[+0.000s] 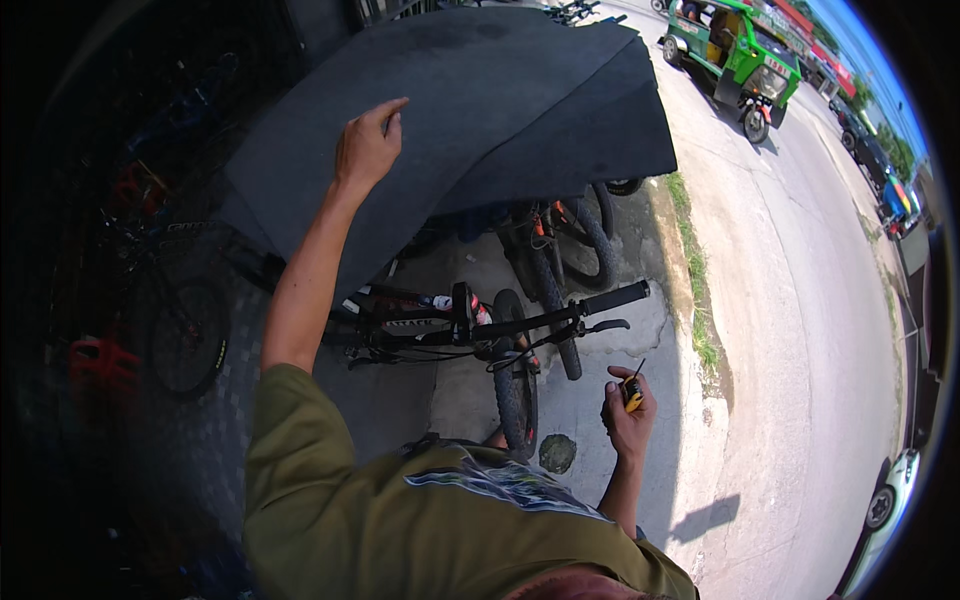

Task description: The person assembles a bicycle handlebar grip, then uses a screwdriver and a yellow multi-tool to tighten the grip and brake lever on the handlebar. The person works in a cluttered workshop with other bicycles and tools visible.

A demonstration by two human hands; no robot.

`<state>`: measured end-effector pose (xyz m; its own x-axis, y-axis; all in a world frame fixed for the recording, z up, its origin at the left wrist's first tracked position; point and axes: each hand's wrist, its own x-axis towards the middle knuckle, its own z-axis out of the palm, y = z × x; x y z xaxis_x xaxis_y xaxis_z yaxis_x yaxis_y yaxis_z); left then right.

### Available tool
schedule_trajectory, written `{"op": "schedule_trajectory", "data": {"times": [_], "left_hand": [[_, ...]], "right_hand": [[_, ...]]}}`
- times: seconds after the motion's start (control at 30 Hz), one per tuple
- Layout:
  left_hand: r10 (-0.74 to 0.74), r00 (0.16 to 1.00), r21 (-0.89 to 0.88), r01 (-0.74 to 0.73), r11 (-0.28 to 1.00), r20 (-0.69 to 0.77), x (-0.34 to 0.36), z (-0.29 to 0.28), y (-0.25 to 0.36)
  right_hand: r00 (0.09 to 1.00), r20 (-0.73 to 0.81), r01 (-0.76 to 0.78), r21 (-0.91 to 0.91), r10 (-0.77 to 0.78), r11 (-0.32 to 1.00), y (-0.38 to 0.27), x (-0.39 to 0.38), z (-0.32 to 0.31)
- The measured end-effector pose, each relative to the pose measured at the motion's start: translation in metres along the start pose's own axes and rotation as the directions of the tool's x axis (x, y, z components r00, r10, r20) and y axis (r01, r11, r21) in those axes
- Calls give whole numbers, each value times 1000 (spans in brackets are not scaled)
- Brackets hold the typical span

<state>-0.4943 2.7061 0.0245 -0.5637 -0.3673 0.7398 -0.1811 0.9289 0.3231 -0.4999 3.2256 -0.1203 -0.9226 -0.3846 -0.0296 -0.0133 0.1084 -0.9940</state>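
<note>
My left hand (pixel 367 150) is raised over a large dark grey sheet (pixel 440 85). Its index finger and thumb are apart and nothing shows between them. I cannot tell whether it touches the sheet. On the right, my right hand (pixel 628 425) is closed around a small screwdriver (pixel 632 392) with a yellow and black handle, its thin shaft pointing up. In front of my body stands a black bicycle (pixel 400 322) with red and white markings. Its handlebar grip (pixel 625 296) and brake lever lie just above my right hand. The sheet hides part of the bicycles behind.
Another bicycle's wheel (pixel 592 250) stands beyond, near orange parts. A red plastic chair (pixel 103 365) and a dark bicycle (pixel 190 335) are in shade at left. Grass (pixel 695 260) borders the sunlit road (pixel 800 320). A green three-wheeler (pixel 735 60) is at far right.
</note>
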Motion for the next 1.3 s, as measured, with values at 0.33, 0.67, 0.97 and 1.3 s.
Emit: {"op": "schedule_trajectory", "data": {"times": [0.33, 0.67, 0.97, 1.3], "left_hand": [[-567, 768, -66, 576, 815, -297, -262, -403, -153], [-909, -15, -650, 705, 286, -416, -654, -517, -170], [-977, -198, -621, 777, -105, -83, -713, -518, -142], [-899, 235, -109, 950, 293, -369, -644, -610, -361]], "right_hand": [[817, 571, 174, -103, -85, 979, -34, -74, 260], [80, 994, 275, -95, 75, 957, -66, -249, 537], [-255, 871, 386, -306, 419, 870, -22, -295, 739], [-720, 661, -548, -728, 209, 413, 15, -392, 1008]]}}
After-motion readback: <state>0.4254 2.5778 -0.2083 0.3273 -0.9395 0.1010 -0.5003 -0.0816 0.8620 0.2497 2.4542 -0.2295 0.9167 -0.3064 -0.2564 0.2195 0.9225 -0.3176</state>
